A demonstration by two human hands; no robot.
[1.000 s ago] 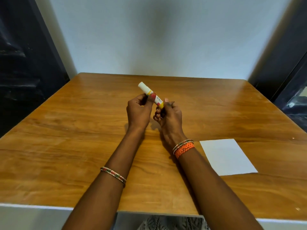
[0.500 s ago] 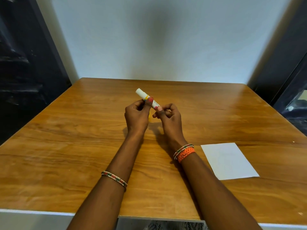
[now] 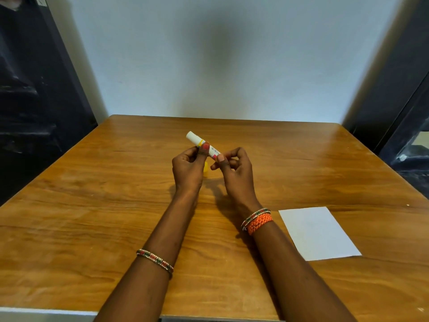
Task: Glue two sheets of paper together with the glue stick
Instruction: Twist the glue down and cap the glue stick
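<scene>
So the white glue stick with the yellow ring and a printed label [image 3: 202,145] sits just above the middle of the frame, held up off the table and tilted, white end pointing to the upper left. The left hand [image 3: 189,167] pinches it round the middle, thumb with a red nail across the barrel. The right hand [image 3: 234,169] has its fingers curled and pinches the lower right end. There's a barcode-looking print on the label, but it's too small to read any words or brand.

Tucked just behind the left hand there's a small yellow thing [image 3: 205,171] down by the table, mostly hidden, can't tell what it is.

The white sheet of paper [image 3: 318,232] lies flat in the lower right, well apart from both hands, and it reads as one sheet from here.

Compared with half a second ago, the hands and stick are in about the same grip, and the paper hasn't budged.

All of it's on a glossy brown wooden table [image 3: 92,217]. Beaded bangle [image 3: 155,260] on the left forearm, orange woven band [image 3: 258,223] on the right wrist.
</scene>
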